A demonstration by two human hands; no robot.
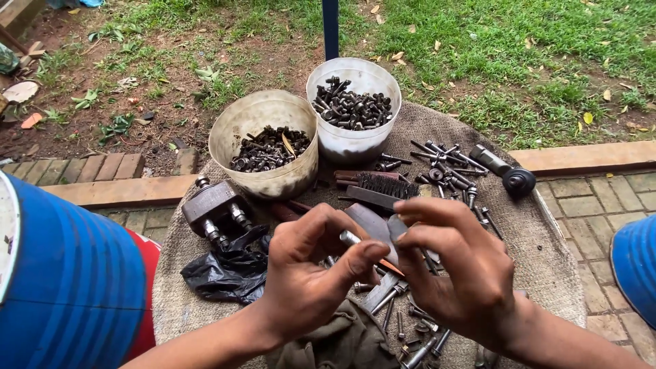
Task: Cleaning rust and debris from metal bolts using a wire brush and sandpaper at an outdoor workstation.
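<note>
My left hand (311, 273) pinches a short metal bolt (350, 238) between thumb and fingers, above a round surface covered in burlap (540, 266). My right hand (458, 270) meets it from the right, fingertips closed on the bolt's other end, where a small part may sit but is hidden. Under both hands lie several loose bolts (393, 301) and an olive rag (342, 342).
Two pale plastic tubs (263, 113) (355, 72) hold dark bolts and nuts. A wire brush (379, 186), more long bolts (447, 167), an angle grinder (506, 171), a metal clamp block (212, 205) and a black plastic bag (229, 270) lie around. Blue drums stand left (68, 280) and right (635, 263).
</note>
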